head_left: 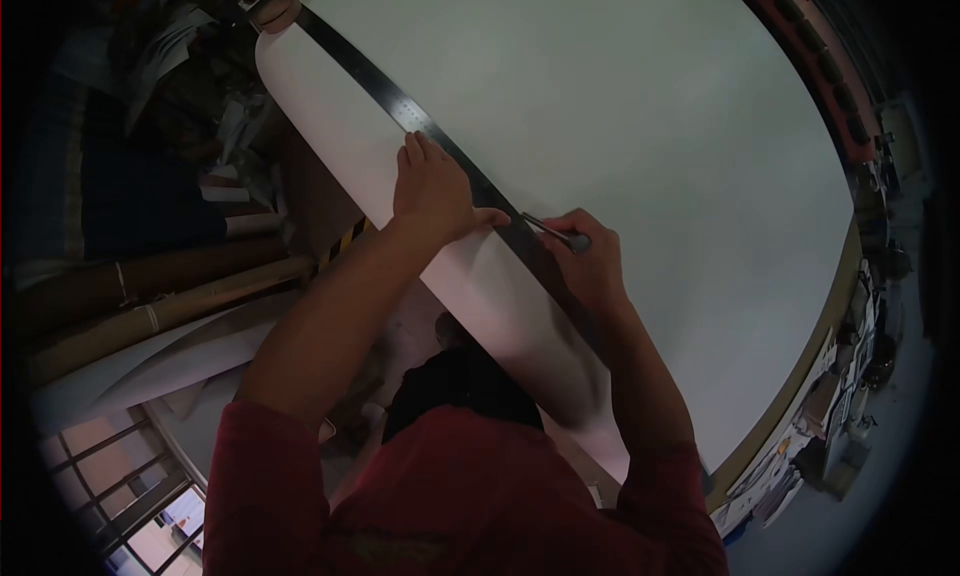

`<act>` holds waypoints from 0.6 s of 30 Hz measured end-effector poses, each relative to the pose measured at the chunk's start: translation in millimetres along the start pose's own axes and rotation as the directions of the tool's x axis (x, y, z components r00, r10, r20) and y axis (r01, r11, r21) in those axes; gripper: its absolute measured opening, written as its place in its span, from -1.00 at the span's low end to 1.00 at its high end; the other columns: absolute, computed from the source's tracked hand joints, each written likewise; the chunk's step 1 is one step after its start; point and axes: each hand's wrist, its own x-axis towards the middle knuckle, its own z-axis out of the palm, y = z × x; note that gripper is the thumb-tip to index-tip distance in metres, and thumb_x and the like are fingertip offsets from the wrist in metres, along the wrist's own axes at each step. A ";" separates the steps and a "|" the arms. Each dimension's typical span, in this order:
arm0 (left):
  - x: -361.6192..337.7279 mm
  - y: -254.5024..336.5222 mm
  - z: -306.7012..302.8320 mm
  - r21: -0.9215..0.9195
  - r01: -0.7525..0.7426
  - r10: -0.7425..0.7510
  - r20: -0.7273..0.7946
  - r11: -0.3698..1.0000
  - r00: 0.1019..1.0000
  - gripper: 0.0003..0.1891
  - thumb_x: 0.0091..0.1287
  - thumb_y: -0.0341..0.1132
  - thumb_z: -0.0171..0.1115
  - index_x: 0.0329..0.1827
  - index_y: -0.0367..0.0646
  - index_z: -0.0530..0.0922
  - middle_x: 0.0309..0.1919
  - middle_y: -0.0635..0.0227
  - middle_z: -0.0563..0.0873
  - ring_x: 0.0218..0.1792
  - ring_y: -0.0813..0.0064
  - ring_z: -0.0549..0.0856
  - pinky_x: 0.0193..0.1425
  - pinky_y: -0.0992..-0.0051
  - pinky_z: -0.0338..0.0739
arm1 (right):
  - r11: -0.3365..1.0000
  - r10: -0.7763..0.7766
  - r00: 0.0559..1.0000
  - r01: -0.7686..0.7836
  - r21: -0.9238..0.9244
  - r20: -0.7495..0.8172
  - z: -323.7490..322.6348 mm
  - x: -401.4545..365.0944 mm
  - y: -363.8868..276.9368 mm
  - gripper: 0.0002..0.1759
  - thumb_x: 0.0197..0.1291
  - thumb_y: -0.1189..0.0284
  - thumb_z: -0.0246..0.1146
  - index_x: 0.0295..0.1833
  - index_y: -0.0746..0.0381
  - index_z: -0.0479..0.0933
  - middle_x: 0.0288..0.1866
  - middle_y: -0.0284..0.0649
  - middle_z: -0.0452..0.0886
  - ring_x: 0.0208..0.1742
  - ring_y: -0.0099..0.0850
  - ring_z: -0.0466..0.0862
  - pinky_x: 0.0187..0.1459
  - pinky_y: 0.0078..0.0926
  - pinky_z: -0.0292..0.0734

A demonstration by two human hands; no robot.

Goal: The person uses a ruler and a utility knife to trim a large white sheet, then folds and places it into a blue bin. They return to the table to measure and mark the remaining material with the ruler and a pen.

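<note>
A long metal straightedge (404, 108) lies diagonally along the near edge of a wide white sheet (640, 96). My left hand (434, 188) presses flat on it, fingers stretched forward and thumb spread out to the right. To the right, my right hand (592, 256) is closed around a slim metal craft knife (550, 231). The knife's narrow tip meets the straightedge's far side, just beyond my left thumb; its exact blade shape is too small to make out. On my side of the straightedge, a strip of the sheet (335, 116) curves down over the table edge.
Long rolls (150, 276) are stacked at the left, near a dark blue cloth (150, 176) and crumpled paper (240, 141). Along the right edge of the table lie papers and small items (790, 456). A barred window (130, 486) shows at the lower left.
</note>
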 end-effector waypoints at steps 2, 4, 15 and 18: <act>1.3 0.6 14.3 0.036 -0.012 0.016 -0.123 0.999 0.992 0.33 0.08 0.66 0.27 0.42 -0.63 0.43 0.51 -0.31 0.39 0.62 -0.22 0.20 0.71 0.05 0.07 | 0.992 -0.103 0.990 0.109 0.056 -0.093 8.8 4.0 11.8 -0.91 0.35 0.66 0.35 -0.06 0.38 0.68 -0.20 -0.14 0.83 -0.16 -0.44 0.82 -0.06 -0.44 0.72; 0.9 2.4 21.4 0.001 -0.011 0.011 -0.122 1.000 0.992 0.33 0.08 0.66 0.27 0.43 -0.64 0.41 0.52 -0.35 0.37 0.64 -0.25 0.17 0.72 0.03 0.04 | 0.989 -0.124 0.988 0.130 0.068 -0.091 25.2 27.1 7.4 -0.90 0.33 0.63 0.38 -0.07 0.36 0.69 -0.21 -0.12 0.83 -0.17 -0.40 0.83 -0.08 -0.42 0.71; 35.3 -55.8 41.7 -0.063 -0.242 0.201 -0.380 0.968 0.903 -0.07 0.24 0.38 0.38 0.26 -0.44 0.59 0.42 -0.34 0.46 0.50 -0.22 0.41 0.57 0.05 0.34 | 0.987 -0.160 0.986 0.160 -0.015 -0.048 79.7 142.9 -69.3 -0.83 0.24 0.51 0.42 -0.05 0.27 0.71 -0.25 -0.04 0.80 -0.26 -0.15 0.81 -0.12 -0.28 0.68; 57.9 -97.1 8.8 -0.372 -0.314 0.343 0.012 0.873 0.939 -0.09 0.24 0.36 0.39 0.17 -0.48 0.60 0.38 -0.28 0.51 0.41 -0.19 0.49 0.49 0.04 0.43 | 0.994 -0.108 0.994 0.109 0.031 -0.026 80.6 141.6 -65.9 -0.82 0.24 0.52 0.42 -0.05 0.29 0.71 -0.27 -0.07 0.81 -0.26 -0.23 0.81 -0.13 -0.32 0.68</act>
